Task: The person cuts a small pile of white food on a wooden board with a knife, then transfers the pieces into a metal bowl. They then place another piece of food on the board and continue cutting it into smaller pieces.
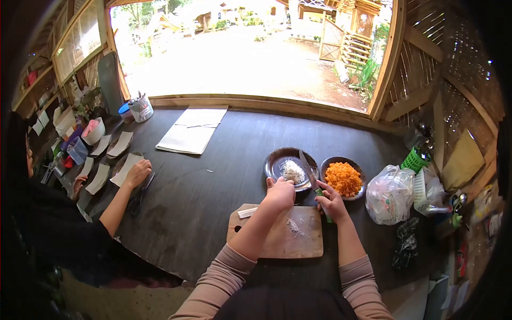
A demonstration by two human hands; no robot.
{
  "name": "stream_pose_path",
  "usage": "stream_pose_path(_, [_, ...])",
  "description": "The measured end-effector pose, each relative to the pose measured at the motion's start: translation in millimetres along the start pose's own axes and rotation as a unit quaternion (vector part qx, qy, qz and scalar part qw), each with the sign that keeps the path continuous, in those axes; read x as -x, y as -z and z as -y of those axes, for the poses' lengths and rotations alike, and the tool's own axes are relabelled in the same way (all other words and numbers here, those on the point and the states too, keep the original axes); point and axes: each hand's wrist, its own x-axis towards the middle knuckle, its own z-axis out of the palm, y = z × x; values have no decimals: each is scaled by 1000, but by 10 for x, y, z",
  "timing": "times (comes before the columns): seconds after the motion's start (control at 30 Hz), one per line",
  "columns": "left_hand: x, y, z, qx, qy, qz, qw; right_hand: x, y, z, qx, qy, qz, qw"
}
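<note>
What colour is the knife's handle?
Green: the knife handle shows best in the head view, partly covered by the right hand.

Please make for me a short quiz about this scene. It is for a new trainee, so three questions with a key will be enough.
1. What does the right hand hold?
A) a spoon
B) a knife
C) a pen

2. True or false: the diced orange pieces lie on the wooden cutting board.

3. Fill in: in the picture, the heap of fine white shreds is to the ____ of the diced orange pieces.

Key
1. B; the blade points away from the person.
2. False; they are in a dark round dish beyond the board.
3. left
</note>
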Motion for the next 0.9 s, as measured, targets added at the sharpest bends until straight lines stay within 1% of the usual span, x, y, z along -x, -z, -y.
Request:
stream_pose_path(0.07, [-41,-52,29,8,-10,3,1000,21,21,22,-24,-9,5,1000])
stream_pose_path(0.13, [-45,-74,29,11,-50,-14,999,27,32,36,-47,-19,9,999])
stream_pose_path(0.27, [-24,-6,0,5,-51,8,999,22,42,14,-67,-28,4,997])
stream_pose_path(0.33, [6,109,-37,47,-45,82,995,24,37,32,-69,-24,4,997])
stream_pose_path(0.5, [-23,16,-16,32,-52,82,995,16,48,19,-69,-29,9,997])
stream_pose_path(0.6, [-54,-28,22,28,-60,66,996,31,54,36,-68,-33,15,997])
stream_pose_path(0.7, [-25,25,43,25,-77,91,993,27,61,15,-64,-35,17,997])
stream_pose_path(0.77, [-44,0,122,93,-105,17,990,20,68,-5,-76,-39,20,996])
stream_pose_path(0.8, [-51,-8,133,91,-106,19,990,22,67,-6,-78,-39,18,996])
stream_pose_path(0.87, [-64,-31,144,102,-83,-147,980,26,63,8,-71,-36,24,997])
stream_pose_path(0.9, [-77,-45,136,102,-84,-146,981,33,59,29,-72,-36,22,997])
